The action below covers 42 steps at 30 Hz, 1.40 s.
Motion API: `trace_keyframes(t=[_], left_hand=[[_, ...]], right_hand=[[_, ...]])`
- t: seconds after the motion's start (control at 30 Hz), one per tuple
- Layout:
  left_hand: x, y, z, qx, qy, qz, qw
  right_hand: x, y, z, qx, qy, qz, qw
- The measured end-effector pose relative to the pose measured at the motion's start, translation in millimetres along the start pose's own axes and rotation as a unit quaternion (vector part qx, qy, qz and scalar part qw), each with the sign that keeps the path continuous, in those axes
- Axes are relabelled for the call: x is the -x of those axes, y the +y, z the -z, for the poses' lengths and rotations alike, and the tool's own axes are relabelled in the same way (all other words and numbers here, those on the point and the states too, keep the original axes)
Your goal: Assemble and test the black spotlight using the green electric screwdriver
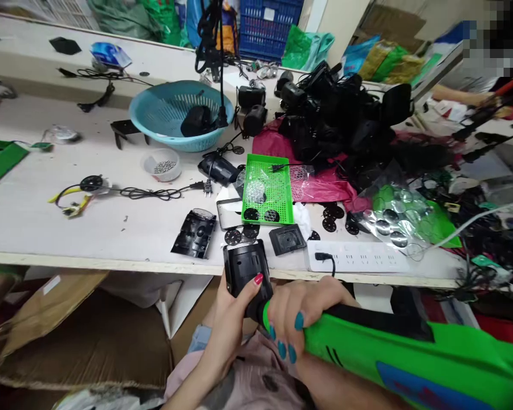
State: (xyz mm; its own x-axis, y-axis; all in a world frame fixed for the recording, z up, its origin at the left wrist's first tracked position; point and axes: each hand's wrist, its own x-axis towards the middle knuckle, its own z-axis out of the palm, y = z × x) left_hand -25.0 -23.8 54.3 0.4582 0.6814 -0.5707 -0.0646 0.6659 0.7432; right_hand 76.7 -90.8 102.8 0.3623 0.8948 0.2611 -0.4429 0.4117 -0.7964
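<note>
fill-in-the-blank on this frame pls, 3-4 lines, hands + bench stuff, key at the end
1. The left hand holds a black plastic housing at the bench's front ____.
2. The right hand grips a tool whose body is bright ____.
3. One black plug sits in the white ____ near the bench edge.
4. The round blue basket holds a ____ part.

Missing words: edge; green; power strip; black
</note>
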Motion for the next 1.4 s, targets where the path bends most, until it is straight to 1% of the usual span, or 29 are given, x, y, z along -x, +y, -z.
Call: trace_keyframes(t=[0.03, 0.07, 0.1, 0.13, 0.17, 0.2, 0.23, 0.27, 0.3, 0.33, 0.43, 0.5, 0.53, 0.57, 0.6, 0.67, 0.7, 0.73, 0.77, 0.8, 0.9, 0.97, 1.03, 1.13, 1.2, 1.27, 1.33, 1.37, 1.4], left_hand=[[-3.1, -0.9, 0.1, -0.003, -0.007, 0.003, 1.000], [-6.6, -2.0, 0.8, -0.007, -0.010, 0.007, 1.000], [-10.2, -3.2, 2.0, -0.012, -0.006, 0.014, 1.000], [-13.5, -4.3, 3.7, -0.015, 0.001, 0.020, 1.000], [-16.2, -5.3, 5.7, -0.015, 0.008, 0.028, 0.999], [-18.1, -5.9, 7.9, -0.010, 0.013, 0.035, 0.999], [-19.1, -6.2, 10.0, -0.002, 0.013, 0.043, 0.999], [-19.2, -6.3, 11.8, 0.006, 0.008, 0.050, 0.999], [-18.6, -6.2, 13.5, 0.013, -0.001, 0.055, 0.998], [-17.6, -6.3, 15.0, 0.017, -0.008, 0.059, 0.998], [-14.3, -8.0, 19.7, 0.012, -0.020, 0.076, 0.997], [-13.4, -10.0, 23.9, 0.007, -0.029, 0.089, 0.996], [-13.3, -10.6, 26.0, 0.001, -0.035, 0.093, 0.995], [-13.3, -10.5, 27.8, -0.008, -0.043, 0.091, 0.995], [-13.4, -9.6, 29.0, -0.020, -0.052, 0.083, 0.995], [-13.6, -5.3, 29.4, -0.054, -0.066, 0.043, 0.995], [-13.9, -2.4, 28.7, -0.078, -0.069, 0.011, 0.994], [-14.6, 0.6, 27.8, -0.104, -0.068, -0.023, 0.992], [-15.5, 3.4, 27.0, -0.131, -0.066, -0.053, 0.988], [-16.8, 5.7, 26.5, -0.156, -0.066, -0.078, 0.982], [-21.3, 8.0, 28.7, -0.208, -0.070, -0.122, 0.968], [-23.2, 6.2, 32.3, -0.224, -0.065, -0.137, 0.963], [-23.5, 3.2, 36.1, -0.231, -0.048, -0.153, 0.960], [-22.2, -0.3, 40.3, -0.231, -0.023, -0.160, 0.960], [-21.3, -0.8, 41.6, -0.222, -0.015, -0.151, 0.963], [-21.1, 0.1, 41.8, -0.186, -0.020, -0.123, 0.975], [-21.8, 2.0, 41.2, -0.105, -0.017, -0.072, 0.992], [-22.6, 3.5, 40.8, -0.053, -0.011, -0.038, 0.998], [-23.5, 5.6, 40.6, 0.001, -0.002, -0.003, 1.000]], right_hand=[[-3.2, -6.0, -1.4, -0.001, 0.004, 0.023, 1.000], [-7.8, -13.6, -1.9, 0.009, 0.030, 0.053, 0.998], [-13.9, -22.5, -0.7, 0.036, 0.080, 0.089, 0.992], [-21.3, -32.3, 3.0, 0.074, 0.146, 0.131, 0.978], [-29.6, -42.4, 9.8, 0.106, 0.209, 0.186, 0.954], [-38.1, -52.1, 19.7, 0.143, 0.267, 0.240, 0.922], [-45.8, -60.6, 32.5, 0.168, 0.311, 0.287, 0.890], [-51.6, -67.5, 47.3, 0.188, 0.337, 0.319, 0.866], [-54.9, -72.1, 63.0, 0.219, 0.356, 0.323, 0.849], [-54.9, -74.3, 78.4, 0.251, 0.364, 0.308, 0.842], [-35.0, -66.6, 115.6, 0.352, 0.367, 0.268, 0.818], [-9.4, -53.1, 131.2, 0.418, 0.379, 0.252, 0.786], [4.6, -45.6, 137.0, 0.447, 0.381, 0.228, 0.777], [18.1, -38.3, 142.1, 0.471, 0.371, 0.187, 0.778], [30.2, -31.9, 146.6, 0.493, 0.345, 0.131, 0.788], [47.9, -22.4, 154.1, 0.539, 0.248, 0.011, 0.805], [52.9, -19.6, 157.1, 0.564, 0.195, -0.034, 0.802], [55.4, -17.7, 159.6, 0.591, 0.154, -0.057, 0.790], [55.9, -16.7, 161.4, 0.617, 0.130, -0.061, 0.774], [54.8, -16.3, 162.6, 0.638, 0.122, -0.057, 0.758], [48.3, -16.2, 164.3, 0.678, 0.123, -0.032, 0.724], [45.3, -16.2, 164.9, 0.687, 0.099, -0.030, 0.719], [44.7, -16.5, 165.9, 0.685, 0.075, -0.032, 0.724], [45.9, -19.3, 167.8, 0.682, 0.060, -0.033, 0.728], [46.1, -23.7, 168.0, 0.682, 0.063, -0.017, 0.728], [44.6, -28.8, 165.8, 0.685, 0.090, 0.001, 0.723], [42.2, -31.0, 159.5, 0.683, 0.131, 0.009, 0.718], [41.2, -29.9, 154.2, 0.676, 0.148, 0.008, 0.722], [40.7, -27.0, 147.5, 0.662, 0.156, 0.001, 0.733]])
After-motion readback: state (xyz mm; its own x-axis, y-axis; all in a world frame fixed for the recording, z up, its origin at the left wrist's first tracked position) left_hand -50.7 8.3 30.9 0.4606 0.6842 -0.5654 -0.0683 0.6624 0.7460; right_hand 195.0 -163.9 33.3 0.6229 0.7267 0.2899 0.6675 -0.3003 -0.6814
